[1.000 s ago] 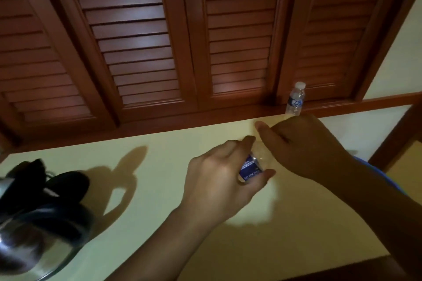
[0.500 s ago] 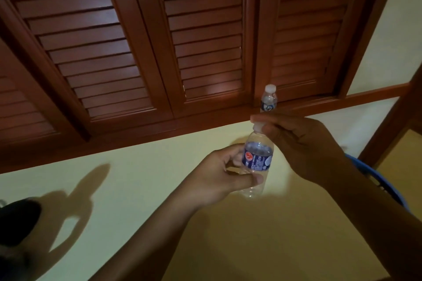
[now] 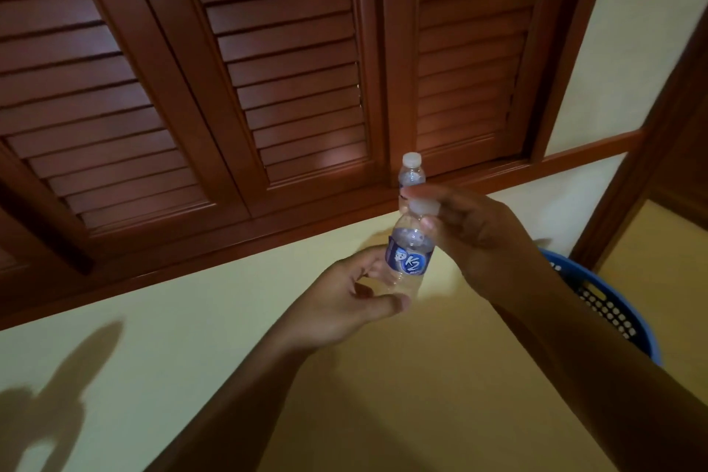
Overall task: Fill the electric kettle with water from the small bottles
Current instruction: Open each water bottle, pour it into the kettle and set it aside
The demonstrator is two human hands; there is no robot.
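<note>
Uncapping: left grip (image 3: 344, 303) clamps the small clear blue-labelled plastic bottle (image 3: 409, 261), right grip (image 3: 486, 241) above pinches its white cap (image 3: 423, 206), which probably needs twisting off next.

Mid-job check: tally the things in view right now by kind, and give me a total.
Small water bottles: 2 (held bottle, standing bottle)
Blue basket: 1
Total: 3

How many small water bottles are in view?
2: one bottle held in the left hand and right hand; a second bottle standing by the shutters behind. Others may be hidden.
</note>
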